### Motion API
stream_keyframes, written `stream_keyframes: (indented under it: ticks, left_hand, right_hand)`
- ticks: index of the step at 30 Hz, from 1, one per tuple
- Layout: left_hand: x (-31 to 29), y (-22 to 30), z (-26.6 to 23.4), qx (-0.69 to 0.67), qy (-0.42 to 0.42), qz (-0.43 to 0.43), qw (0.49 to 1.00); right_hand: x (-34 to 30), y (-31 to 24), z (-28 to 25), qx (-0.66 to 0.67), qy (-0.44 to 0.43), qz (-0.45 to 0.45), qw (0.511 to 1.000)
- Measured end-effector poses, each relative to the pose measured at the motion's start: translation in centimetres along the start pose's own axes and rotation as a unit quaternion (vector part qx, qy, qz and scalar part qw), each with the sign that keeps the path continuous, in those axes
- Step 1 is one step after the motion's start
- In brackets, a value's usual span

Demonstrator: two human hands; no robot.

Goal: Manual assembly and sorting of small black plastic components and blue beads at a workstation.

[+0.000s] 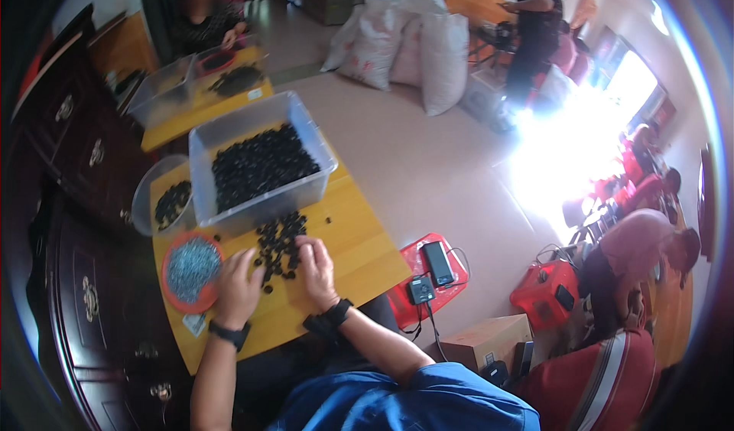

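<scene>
A loose pile of small black round parts [277,241] lies on the yellow wooden table [359,240] between my hands. My left hand [238,287] is at the pile's left side, its thumb and fingers apart; I see nothing held in it. On the pile's right edge, my right hand [316,272] has its fingers curled together, and whatever they may hold is hidden. Beside my left hand sits a red bowl [170,293] of slender silvery-blue pieces that look like screws. Beyond the pile stands a clear plastic bin [264,215] holding many more black parts.
A round clear tub [142,209] with black parts stands at the table's left edge. Dark cabinets [84,278] line the left. A red stool [401,305] carries electronic boxes, near a cardboard box [485,341]. White sacks [443,64] and several people occupy the room.
</scene>
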State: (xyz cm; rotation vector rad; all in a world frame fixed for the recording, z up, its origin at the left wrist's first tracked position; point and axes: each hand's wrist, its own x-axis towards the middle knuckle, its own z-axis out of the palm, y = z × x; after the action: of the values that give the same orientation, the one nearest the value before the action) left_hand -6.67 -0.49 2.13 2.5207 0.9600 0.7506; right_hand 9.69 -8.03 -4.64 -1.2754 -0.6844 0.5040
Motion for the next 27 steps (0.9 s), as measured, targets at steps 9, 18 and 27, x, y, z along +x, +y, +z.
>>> stream_keyframes:
  ticks: [9,18,27]
  left_hand:
    - [-3.6,-3.6,-3.0,0.145,-0.01,0.004,0.989]
    - [-6.2,-6.5,-4.5,0.143,0.008,0.009,0.99]
    - [-6.1,-6.6,-6.1,0.128,0.041,0.0,0.991]
  right_hand:
    - [0.7,-0.4,-0.5,-0.042,0.006,-0.029,0.999]
    - [1.1,-6.0,1.5,-0.146,-0.201,-0.16,0.955]
    - [1.7,-4.1,7.4,-0.339,-0.365,-0.24,0.833]
